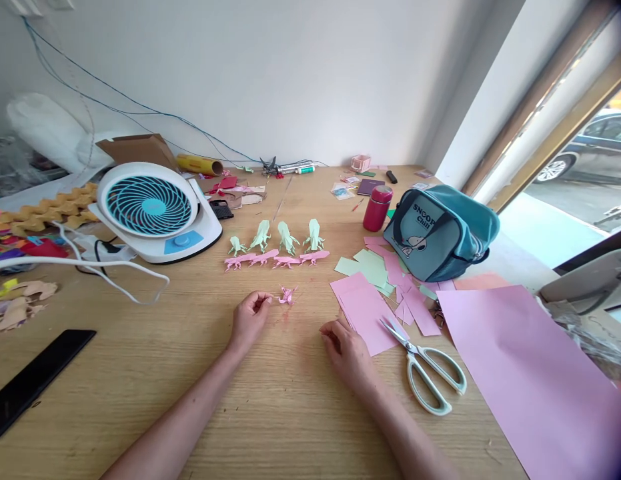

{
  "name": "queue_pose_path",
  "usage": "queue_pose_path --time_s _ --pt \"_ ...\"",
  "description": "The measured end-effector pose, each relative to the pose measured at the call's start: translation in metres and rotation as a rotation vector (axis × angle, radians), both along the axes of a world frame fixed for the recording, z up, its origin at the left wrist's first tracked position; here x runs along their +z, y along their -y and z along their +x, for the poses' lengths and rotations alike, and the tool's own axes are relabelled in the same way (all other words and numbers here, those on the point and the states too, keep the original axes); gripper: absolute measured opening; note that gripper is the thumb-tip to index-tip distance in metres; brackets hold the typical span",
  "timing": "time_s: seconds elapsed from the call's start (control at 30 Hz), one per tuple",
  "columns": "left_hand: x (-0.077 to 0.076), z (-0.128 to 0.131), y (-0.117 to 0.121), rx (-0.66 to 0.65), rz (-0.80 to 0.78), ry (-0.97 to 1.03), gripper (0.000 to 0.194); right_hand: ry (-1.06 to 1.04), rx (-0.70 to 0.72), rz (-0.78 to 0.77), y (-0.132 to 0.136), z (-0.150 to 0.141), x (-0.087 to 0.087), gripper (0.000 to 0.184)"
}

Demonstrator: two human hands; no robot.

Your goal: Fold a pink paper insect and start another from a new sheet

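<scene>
A small folded pink paper figure with thin pointed limbs sits on the wooden table in front of me. Just left of it is my left hand, thumb and forefinger pinched together. A thin pale sliver runs from those fingertips to the figure; whether it belongs to the figure I cannot tell. My right hand rests on the table with curled fingers, beside a stack of pink paper sheets; what its fingers hold, if anything, is hidden. Behind stand a row of pink origami insects and several pale green origami insects.
White-handled scissors lie partly on the pink sheets. A large pink sheet, a teal bag and a red flask are at the right. On the left are a white fan, its cable and a black phone-like slab.
</scene>
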State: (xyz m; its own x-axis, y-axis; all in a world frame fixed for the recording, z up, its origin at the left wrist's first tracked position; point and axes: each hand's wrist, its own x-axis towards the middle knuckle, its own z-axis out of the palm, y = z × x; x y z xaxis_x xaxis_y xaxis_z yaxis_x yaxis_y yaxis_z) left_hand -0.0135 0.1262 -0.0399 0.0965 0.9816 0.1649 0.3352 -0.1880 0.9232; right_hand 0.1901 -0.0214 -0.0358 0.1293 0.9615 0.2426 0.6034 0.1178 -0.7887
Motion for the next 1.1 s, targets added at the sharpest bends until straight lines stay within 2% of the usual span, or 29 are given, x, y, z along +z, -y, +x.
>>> queue_pose_path --time_s 0.27,0.43,0.73,1.1 --pt "0.000 -0.001 -0.002 -0.080 0.087 -0.163 0.025 0.020 0.020 0.019 -0.003 0.002 -0.002 0.015" --pt "-0.003 -0.002 -0.002 -0.085 0.092 -0.106 0.025 -0.022 0.025 0.021 0.000 0.005 -0.002 0.014" --pt "-0.006 -0.008 -0.007 -0.078 0.016 0.073 0.026 -0.011 -0.062 -0.009 0.004 0.004 -0.001 0.012" --pt "-0.011 -0.012 -0.010 -0.165 0.096 0.043 0.020 0.036 -0.176 0.019 0.003 -0.001 -0.005 0.013"
